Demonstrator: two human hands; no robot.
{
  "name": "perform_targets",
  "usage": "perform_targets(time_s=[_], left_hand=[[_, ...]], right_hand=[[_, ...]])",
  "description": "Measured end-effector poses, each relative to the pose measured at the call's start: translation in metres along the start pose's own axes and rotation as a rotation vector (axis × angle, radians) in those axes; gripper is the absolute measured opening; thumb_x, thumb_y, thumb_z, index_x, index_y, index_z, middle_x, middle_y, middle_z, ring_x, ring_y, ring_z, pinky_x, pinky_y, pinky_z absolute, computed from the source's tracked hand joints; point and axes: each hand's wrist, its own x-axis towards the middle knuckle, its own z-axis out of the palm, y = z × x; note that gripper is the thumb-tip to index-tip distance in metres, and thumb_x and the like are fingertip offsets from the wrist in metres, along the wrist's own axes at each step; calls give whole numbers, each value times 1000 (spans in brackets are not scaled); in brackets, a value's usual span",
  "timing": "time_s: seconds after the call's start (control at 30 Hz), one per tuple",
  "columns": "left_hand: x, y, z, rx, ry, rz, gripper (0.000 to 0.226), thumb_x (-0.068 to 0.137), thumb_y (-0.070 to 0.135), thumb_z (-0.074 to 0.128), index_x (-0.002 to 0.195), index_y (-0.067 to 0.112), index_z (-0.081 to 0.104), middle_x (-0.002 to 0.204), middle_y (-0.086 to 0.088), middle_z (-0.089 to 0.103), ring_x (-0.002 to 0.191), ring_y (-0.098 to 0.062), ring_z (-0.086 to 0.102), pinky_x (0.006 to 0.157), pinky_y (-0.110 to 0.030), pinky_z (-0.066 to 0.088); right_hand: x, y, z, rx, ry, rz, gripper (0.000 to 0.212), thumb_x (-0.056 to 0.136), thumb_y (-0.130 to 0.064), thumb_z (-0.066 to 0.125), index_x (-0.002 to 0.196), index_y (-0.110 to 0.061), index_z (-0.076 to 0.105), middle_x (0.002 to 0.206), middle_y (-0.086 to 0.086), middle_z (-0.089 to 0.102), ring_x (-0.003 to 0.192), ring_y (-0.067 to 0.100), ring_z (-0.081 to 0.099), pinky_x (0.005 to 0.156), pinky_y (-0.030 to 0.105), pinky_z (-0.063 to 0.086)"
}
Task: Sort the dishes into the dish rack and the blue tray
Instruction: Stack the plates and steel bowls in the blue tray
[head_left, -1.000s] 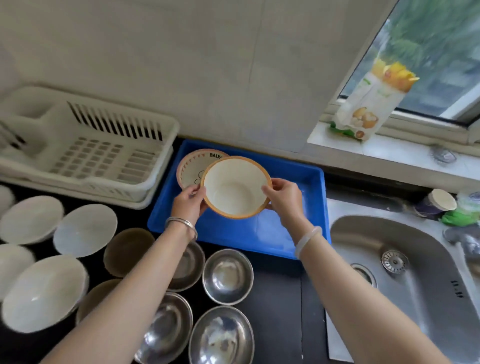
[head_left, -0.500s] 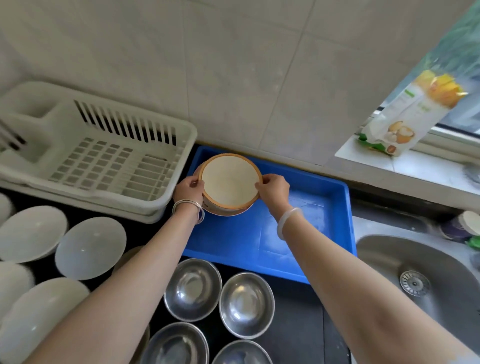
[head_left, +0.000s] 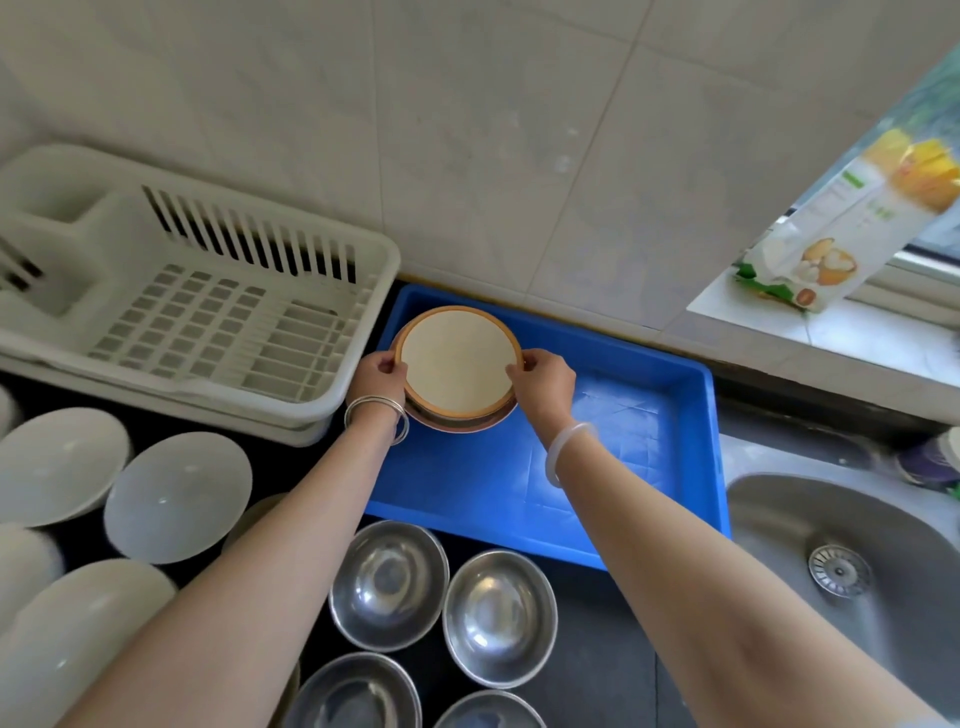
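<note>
The bowl (head_left: 457, 364) is in the far-left corner of the blue tray (head_left: 597, 467), nested in or just over a second dish (head_left: 457, 423). Only that one's brownish rim shows, at the near edge, and I can't tell if the bowl is fully seated.

It's round, so there's no long axis to line up. It lies dead between my hands: left hand (head_left: 376, 376) pinches the rim on the left side, right hand (head_left: 545, 384) pinches it on the right. Thumbs sit on the top edge; the fingers underneath are hidden. Forearms run in from near, roughly symmetric — neither hand is closer.

My read: let go outward, then pull back toward near. The steel bowls (head_left: 389, 584) sit right under the forearms, with the white bowls (head_left: 176, 499) near-left. The dish rack (head_left: 218, 317) is just left of the tray.
</note>
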Motion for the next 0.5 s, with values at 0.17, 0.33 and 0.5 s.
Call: perform_targets(time_s=[0.17,0.33,0.5], left_hand=[[-7,-3,0,-44,21,26,34,89,7,51,121,11,58,122,-9,64,112,-26,58,87,-28,41],[-22,-8,-2,-53,4,52,35,88,9,51,122,13,58,122,-6,64,113,-24,59,92,-30,44],[-53,-17,-14,-118,-24,7,36,88,16,54,124,17,57,123,-2,63,112,-21,59,100,-40,47]], right_hand=[[-9,0,-3,82,27,3,32,94,-18,48,122,-10,60,116,7,66,85,14,55,70,24,42],[-27,2,-10,74,-71,-68,29,96,-18,36,106,-10,62,97,12,67,77,20,53,65,32,44],[-52,12,-37,165,-51,-123,32,97,-30,42,122,-19,58,92,-10,56,78,5,52,61,16,39]])
